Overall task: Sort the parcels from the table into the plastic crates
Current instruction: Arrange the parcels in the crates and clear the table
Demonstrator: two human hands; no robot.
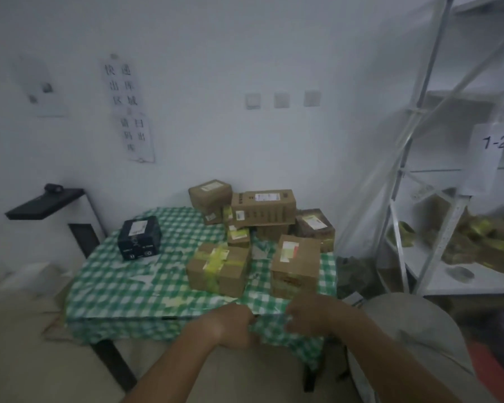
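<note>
On the left of the table (pixel 114 289) sits a dark box (pixel 139 237); it looks stiff and small, easy to take by its two sides. In the middle and far right are brown parcels (pixel 218 269), stiff card, maybe heavier. At the near edge, the left hand (pixel 235 325) and right hand (pixel 304 317) both pinch the green cloth (pixel 269 324). No crates show.

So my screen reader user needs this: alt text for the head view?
Both hands, left hand and right hand, grip the front edge of a green checked tablecloth. Cardboard parcels and a black box sit on it.
</note>
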